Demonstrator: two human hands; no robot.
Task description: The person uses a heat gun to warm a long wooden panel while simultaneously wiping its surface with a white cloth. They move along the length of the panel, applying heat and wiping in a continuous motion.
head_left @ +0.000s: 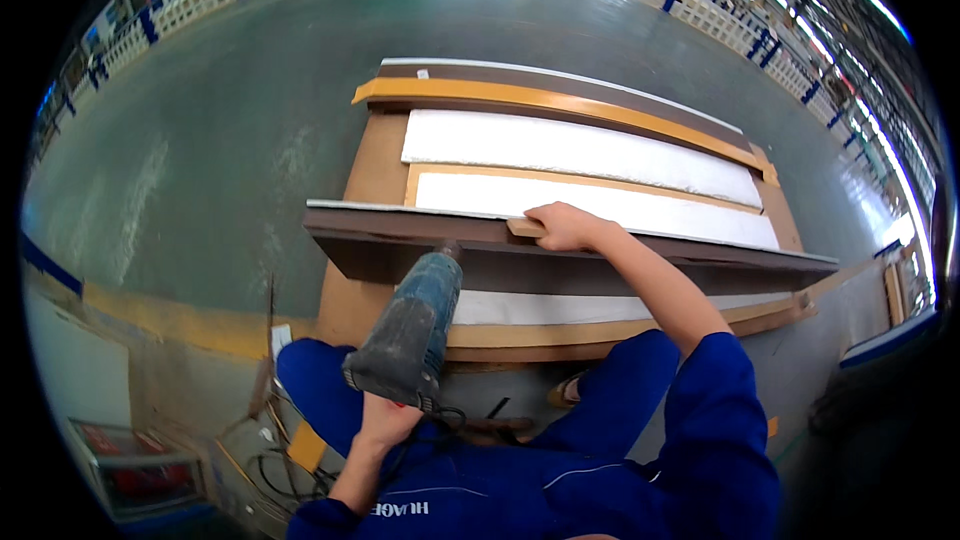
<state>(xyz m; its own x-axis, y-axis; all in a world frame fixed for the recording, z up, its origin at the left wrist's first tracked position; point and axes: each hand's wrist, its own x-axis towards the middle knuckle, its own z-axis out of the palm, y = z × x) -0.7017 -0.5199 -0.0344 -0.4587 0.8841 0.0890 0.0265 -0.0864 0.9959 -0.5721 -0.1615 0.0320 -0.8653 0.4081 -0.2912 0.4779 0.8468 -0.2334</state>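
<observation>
My left hand (387, 422) is closed round the grip of a blue and black corded heat gun (405, 325). Its nozzle points away from me, close to the front face of a long dark brown panel (400, 230). Light trim runs along the panel's upper edge. In my right hand (566, 227) is a small wooden block (526, 228), pressed against that edge near the panel's middle. The fingers curl over the block and hide part of it. Whether the nozzle touches the panel, I cannot tell.
Beyond the panel lie white strips (580, 150) and an orange-yellow strip (560, 100) on a brown board (375, 160). A nearer white strip (540, 308) lies by my knees. Cables (285, 475) and scraps are on the floor at left; white fencing (720, 25) stands far off.
</observation>
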